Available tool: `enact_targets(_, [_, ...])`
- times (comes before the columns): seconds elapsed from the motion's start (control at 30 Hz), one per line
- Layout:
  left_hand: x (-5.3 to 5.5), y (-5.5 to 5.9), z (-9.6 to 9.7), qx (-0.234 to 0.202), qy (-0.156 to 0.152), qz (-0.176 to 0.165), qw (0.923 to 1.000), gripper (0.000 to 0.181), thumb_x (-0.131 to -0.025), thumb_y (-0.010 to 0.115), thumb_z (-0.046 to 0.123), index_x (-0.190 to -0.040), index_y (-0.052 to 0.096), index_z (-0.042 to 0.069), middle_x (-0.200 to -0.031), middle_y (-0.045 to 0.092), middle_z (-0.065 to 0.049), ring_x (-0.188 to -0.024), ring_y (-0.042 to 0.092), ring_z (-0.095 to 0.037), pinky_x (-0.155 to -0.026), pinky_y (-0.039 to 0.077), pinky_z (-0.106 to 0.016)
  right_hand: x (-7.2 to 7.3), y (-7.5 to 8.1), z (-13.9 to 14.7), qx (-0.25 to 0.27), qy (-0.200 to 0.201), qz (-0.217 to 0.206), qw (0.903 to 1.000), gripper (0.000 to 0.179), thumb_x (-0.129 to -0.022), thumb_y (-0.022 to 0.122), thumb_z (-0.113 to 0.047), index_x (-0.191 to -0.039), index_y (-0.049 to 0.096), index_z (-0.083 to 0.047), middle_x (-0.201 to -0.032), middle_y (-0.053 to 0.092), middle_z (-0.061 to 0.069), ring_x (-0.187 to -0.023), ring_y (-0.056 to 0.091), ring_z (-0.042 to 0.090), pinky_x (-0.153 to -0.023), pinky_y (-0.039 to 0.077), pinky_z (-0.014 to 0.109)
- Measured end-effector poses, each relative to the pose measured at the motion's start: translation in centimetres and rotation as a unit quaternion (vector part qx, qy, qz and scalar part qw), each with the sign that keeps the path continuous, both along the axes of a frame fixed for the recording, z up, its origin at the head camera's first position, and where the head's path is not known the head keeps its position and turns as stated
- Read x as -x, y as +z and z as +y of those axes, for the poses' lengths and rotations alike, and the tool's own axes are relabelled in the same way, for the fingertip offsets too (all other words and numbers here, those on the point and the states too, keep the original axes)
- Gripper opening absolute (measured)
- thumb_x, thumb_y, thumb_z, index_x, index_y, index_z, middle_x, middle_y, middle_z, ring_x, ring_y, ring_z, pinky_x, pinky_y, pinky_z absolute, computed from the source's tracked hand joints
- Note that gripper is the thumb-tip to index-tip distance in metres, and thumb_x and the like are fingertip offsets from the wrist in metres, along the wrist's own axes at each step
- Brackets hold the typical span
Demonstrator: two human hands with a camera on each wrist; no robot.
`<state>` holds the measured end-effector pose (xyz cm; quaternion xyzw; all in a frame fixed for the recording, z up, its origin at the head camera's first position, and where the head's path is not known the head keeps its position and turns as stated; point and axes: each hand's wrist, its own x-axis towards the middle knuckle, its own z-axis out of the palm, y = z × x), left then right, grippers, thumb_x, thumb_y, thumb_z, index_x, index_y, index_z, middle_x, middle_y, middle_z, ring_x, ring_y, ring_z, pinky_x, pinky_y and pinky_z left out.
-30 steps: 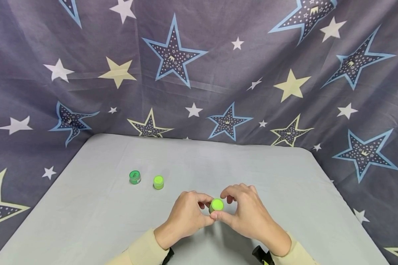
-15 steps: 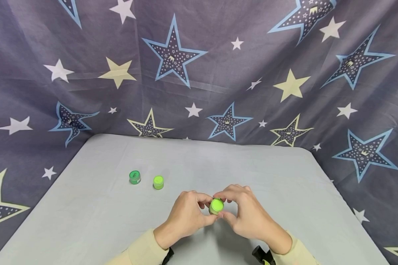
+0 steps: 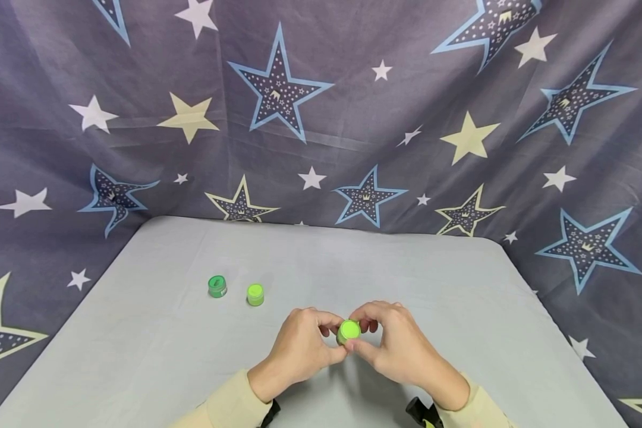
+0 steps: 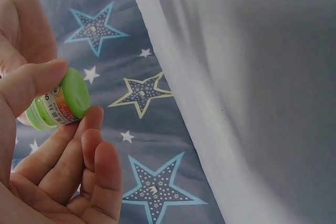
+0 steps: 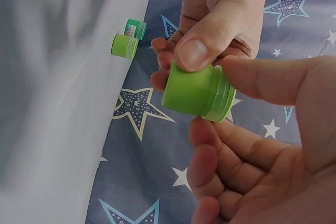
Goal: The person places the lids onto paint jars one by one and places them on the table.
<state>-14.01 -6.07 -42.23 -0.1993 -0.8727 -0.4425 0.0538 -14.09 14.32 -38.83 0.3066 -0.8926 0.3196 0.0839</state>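
A small lime-green screw-top jar is held above the table between both hands, its top facing up in the head view. My left hand pinches its body between thumb and fingers. A printed label on the jar shows in the left wrist view. My right hand has thumb and index finger on opposite sides of the jar's rim. In the right wrist view, that thumb and index finger grip the paler, see-through lid, which sits on the jar. The right hand's other fingers are bent beside it.
To the left on the grey-covered table stand a dark green jar and a second lime-green jar, both upright and a little apart. A star-patterned cloth hangs behind and around the table.
My right fingers close from beside the jar onto its rim and shift round it. The left hand and the jar stay nearly in place. The two standing jars have not moved.
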Motion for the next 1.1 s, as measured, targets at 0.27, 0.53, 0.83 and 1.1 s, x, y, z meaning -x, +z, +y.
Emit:
enact_targets(0.27, [0.08, -0.04, 0.01, 0.001, 0.009, 0.005, 0.9999, 0.023, -0.071, 0.090, 0.015, -0.090, 0.082, 0.025, -0.079, 0.068, 0.023, -0.075, 0.060, -0.006, -0.066, 0.048, -0.022, 0.00, -0.19, -0.09, -0.009, -0.027, 0.018, 0.9994, 0.027, -0.077, 0.091, -0.032, -0.087, 0.067, -0.028, -0.078, 0.055, -0.020, -0.075, 0.053, 0.005, -0.075, 0.039, 0.029])
enact_targets(0.53, [0.11, -0.08, 0.02, 0.000, 0.007, 0.010, 0.9999, 0.022, -0.071, 0.090, 0.015, -0.088, 0.082, 0.025, -0.078, 0.068, 0.023, -0.075, 0.060, -0.008, -0.067, 0.048, -0.022, 0.16, -0.53, -0.15, -0.017, -0.046, 0.034, 0.9982, 0.035, -0.074, 0.091, -0.046, -0.083, 0.062, -0.029, -0.075, 0.050, -0.022, -0.072, 0.048, 0.002, -0.073, 0.037, 0.030])
enact_targets(0.83, [0.09, -0.13, 0.03, 0.000, 0.008, 0.010, 0.9999, 0.023, -0.071, 0.092, 0.016, -0.090, 0.082, 0.023, -0.079, 0.068, 0.020, -0.076, 0.062, -0.010, -0.067, 0.048, -0.022, 0.08, -0.53, -0.17, -0.016, -0.054, 0.028, 0.9980, 0.037, -0.072, 0.091, -0.049, -0.085, 0.063, -0.027, -0.075, 0.051, -0.021, -0.070, 0.047, 0.001, -0.074, 0.035, 0.032])
enact_targets(1.1, [-0.03, -0.09, 0.04, -0.001, 0.007, 0.007, 0.9999, 0.026, -0.070, 0.093, 0.017, -0.093, 0.082, 0.021, -0.079, 0.068, 0.021, -0.075, 0.062, -0.011, -0.066, 0.048, -0.023, 0.00, -0.34, 0.16, -0.007, -0.021, 0.019, 0.9996, 0.049, -0.074, 0.092, -0.040, -0.113, 0.072, -0.020, -0.092, 0.061, -0.018, -0.085, 0.054, 0.007, -0.081, 0.037, 0.034])
